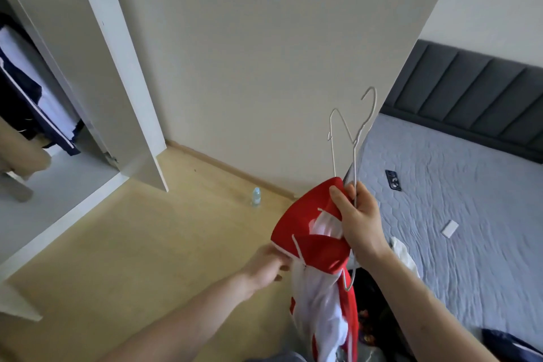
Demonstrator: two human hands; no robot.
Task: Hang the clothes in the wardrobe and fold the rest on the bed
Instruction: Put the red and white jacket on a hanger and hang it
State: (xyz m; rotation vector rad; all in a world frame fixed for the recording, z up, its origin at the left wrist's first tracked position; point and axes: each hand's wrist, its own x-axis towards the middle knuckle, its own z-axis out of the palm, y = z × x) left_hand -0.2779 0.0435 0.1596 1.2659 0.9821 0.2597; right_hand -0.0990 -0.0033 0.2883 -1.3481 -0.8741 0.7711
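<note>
With the right hand gripping hanger and red garment, the left hand, pinching the collar, should spread it over the hanger's shoulder.

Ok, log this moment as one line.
stage: fitting hanger | right hand: grips white wire hanger and red garment | left hand: holds garment edge | wardrobe: open | not yet hung

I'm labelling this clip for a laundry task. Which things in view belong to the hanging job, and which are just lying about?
Part of the job:
red and white garment
wire hanger
wardrobe
bed

Lying about:
water bottle on the floor
phone on the bed
small white card on the bed
</note>
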